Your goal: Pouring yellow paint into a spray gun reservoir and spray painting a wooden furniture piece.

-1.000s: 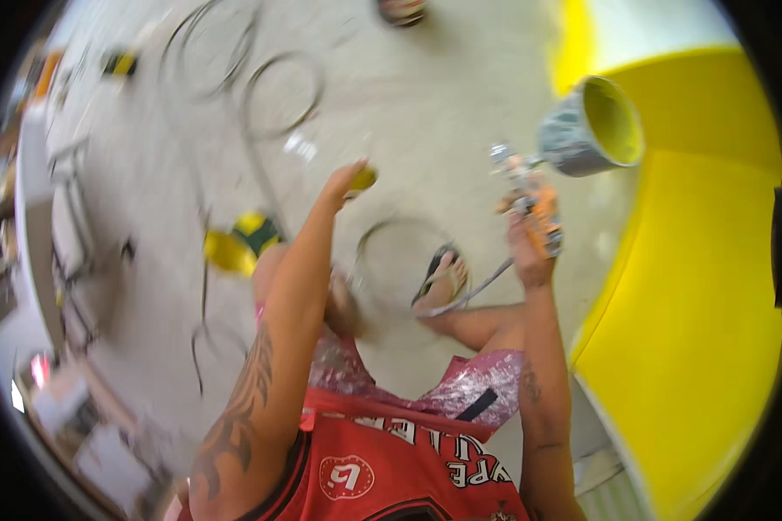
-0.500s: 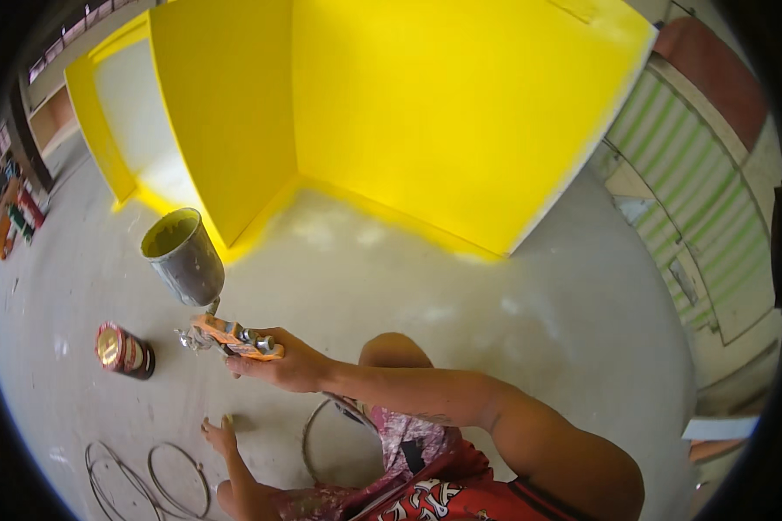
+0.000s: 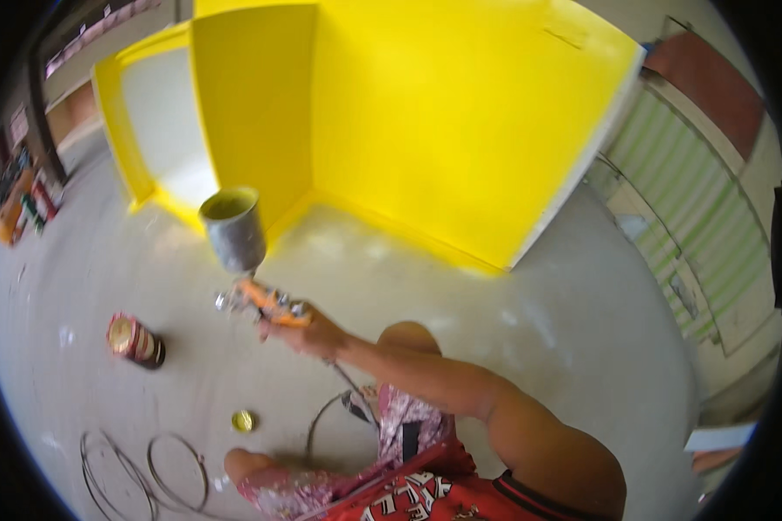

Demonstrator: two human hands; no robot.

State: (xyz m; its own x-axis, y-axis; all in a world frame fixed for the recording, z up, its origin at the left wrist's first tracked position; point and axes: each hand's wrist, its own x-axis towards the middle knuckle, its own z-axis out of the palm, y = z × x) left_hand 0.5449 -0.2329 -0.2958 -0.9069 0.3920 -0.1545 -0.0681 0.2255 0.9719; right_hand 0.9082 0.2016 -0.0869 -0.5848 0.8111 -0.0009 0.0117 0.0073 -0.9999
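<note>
My right hand (image 3: 308, 333) is wrapped round a spray gun (image 3: 274, 304) with an orange body and a metal nozzle pointing left. On top of the gun sits a grey paint cup (image 3: 235, 234), uncovered, with yellow-green paint on its inner wall. A hose (image 3: 349, 379) runs down from below that hand toward my lap. Beyond the cup stands a large panelled piece (image 3: 460, 122), coated bright yellow, with a white area (image 3: 169, 126) on its left section. I cannot make out my left hand in this picture.
A dark red paint can (image 3: 136, 341) stands on the grey floor at the left, and a small yellow container (image 3: 244, 421) is nearer me. Loops of hose (image 3: 152, 473) lie at lower left. At right is a green-striped panel (image 3: 695, 191). Yellow overspray edges the painted piece.
My right hand and the spray gun have shifted right and slightly up in the picture. My left hand, spread over the floor before, has left that spot, where the small yellow container now shows.
</note>
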